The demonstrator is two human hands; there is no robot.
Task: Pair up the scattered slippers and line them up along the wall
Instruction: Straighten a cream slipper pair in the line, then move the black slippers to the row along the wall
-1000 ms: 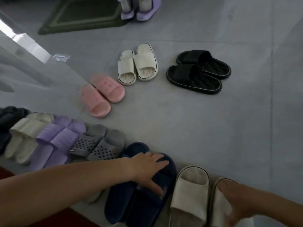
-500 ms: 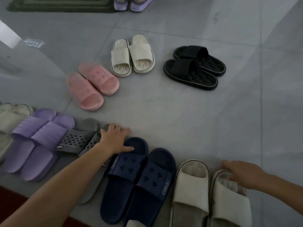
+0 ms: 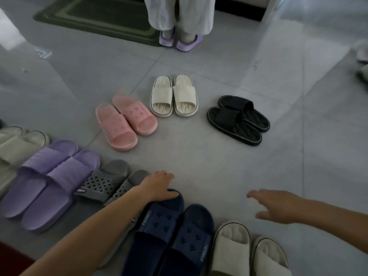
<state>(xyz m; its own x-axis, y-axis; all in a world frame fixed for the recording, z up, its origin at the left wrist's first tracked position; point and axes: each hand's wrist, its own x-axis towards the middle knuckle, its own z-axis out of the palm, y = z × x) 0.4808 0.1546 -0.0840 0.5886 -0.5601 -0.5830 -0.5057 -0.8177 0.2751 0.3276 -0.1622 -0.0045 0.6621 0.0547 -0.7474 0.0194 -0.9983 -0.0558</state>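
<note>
A row of slipper pairs runs along the bottom of the view: cream (image 3: 18,148), purple (image 3: 49,182), grey perforated (image 3: 107,184), navy (image 3: 171,234) and another cream pair (image 3: 249,253). My left hand (image 3: 157,186) rests with straight fingers on the toe of the left navy slipper. My right hand (image 3: 278,206) hovers open above the floor, just beyond the near cream pair, holding nothing. Out on the tiles sit three more pairs: pink (image 3: 125,121), cream with dark trim (image 3: 174,96) and black (image 3: 239,119).
Another person stands at the top in light trousers and purple slippers (image 3: 180,39), beside a dark green doormat (image 3: 95,16). A red mat edge (image 3: 12,261) shows at the bottom left. Something pale lies at the right edge (image 3: 362,64).
My right hand has lifted off the near cream slipper and moved forward over the floor. My left hand shifted from the navy strap to its toe. The view tilted up.
</note>
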